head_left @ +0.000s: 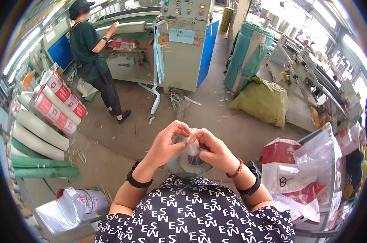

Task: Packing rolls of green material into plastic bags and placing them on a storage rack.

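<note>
Both hands meet at chest height: the left hand (166,142) and right hand (213,149) each keep a pinching grip on a thin clear plastic film (190,150), above the wire spool (195,161) below them.

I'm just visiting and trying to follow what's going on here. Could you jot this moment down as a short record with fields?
Setting: workshop with a concrete floor
Left hand: fingertips pinching a thin clear plastic film
Right hand: pinching the same film from the other side
Held item: clear plastic film around a roll of wire
Wrists: black bands on both, red bead bracelet on the right
Left side: rack of wrapped rolls
Right side: red and white bags
Farther off: another person at a beige machine
</note>
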Available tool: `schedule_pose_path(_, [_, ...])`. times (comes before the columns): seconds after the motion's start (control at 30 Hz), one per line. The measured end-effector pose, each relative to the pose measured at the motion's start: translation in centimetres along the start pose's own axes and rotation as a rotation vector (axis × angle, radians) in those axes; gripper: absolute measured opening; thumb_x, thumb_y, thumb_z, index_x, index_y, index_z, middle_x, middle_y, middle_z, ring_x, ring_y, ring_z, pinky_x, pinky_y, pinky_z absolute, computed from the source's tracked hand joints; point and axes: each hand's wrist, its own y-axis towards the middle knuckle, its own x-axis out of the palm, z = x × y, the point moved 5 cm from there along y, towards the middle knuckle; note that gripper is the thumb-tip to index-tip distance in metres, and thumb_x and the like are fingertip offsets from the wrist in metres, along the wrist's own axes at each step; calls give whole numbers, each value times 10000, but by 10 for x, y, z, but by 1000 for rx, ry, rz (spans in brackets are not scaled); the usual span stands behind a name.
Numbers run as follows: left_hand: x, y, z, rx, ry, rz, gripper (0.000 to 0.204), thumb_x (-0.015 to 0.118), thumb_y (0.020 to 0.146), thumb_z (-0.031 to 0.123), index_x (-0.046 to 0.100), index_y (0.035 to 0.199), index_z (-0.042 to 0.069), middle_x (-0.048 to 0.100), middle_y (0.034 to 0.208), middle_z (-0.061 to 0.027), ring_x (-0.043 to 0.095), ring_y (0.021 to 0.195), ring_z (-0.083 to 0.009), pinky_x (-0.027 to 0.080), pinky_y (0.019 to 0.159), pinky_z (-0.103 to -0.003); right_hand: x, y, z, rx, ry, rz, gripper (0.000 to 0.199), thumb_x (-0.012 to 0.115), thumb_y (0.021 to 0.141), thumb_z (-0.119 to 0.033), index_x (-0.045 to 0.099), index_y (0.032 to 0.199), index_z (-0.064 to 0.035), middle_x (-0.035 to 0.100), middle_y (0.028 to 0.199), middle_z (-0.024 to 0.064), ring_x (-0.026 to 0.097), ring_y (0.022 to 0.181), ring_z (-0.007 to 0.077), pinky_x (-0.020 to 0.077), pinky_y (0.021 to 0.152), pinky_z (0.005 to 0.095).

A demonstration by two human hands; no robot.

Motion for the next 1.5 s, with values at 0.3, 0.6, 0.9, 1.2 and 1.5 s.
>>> schedule_pose_path(0.3, [-7, -9, -5, 33, 112, 2, 180, 633, 823, -5, 587, 993, 32, 599, 951, -32, 590, 874, -134, 465, 773, -262, 13, -10, -22, -351, -798, 433, 368, 746, 649, -24, 704, 986, -166, 583, 943, 53, 561, 871, 225, 500, 740, 327])
schedule_pose_path(0.6, [7, -27, 14, 429, 317, -49, 245, 597, 878, 119, 613, 1103, 20, 605, 1145, -116, 533, 1155, -277, 277, 1089, -478, 14, -1, -17, -292, -158, 383, 196, 747, 749, -47, 705, 941, -62, 587, 874, 48, 568, 799, 110, 463, 675, 243])
schedule_pose_path(0.9, [3, -46, 21, 495, 744, -97, 318, 677, 760, 156, 569, 1030, 27, 627, 1031, -107, 557, 1065, -295, 366, 1022, -439, 6, -23, -25, -40, -766, 140, 394, 668, 782, -105, 636, 1174, -91, 568, 762, 51, 553, 645, 140, 468, 614, 263])
schedule_pose_path(1.2, [9, -52, 12, 582, 710, -20, 221, 676, 697, 93, 546, 871, 51, 613, 845, -87, 594, 875, -273, 434, 879, -401, 32, -8, -38, 299, -1338, -555, 307, 579, 778, -345, 623, 793, -42, 622, 655, 165, 627, 643, 355, 511, 623, 446])
schedule_pose_path(1.5, [-7, -70, 6, 596, 620, 61, 251, 695, 683, 92, 556, 888, 53, 624, 862, -94, 594, 897, -281, 445, 890, -411, 58, 23, -29, 873, -1142, -903, 340, 578, 794, -412, 663, 812, -83, 676, 651, 23, 682, 688, 230, 517, 614, 350])
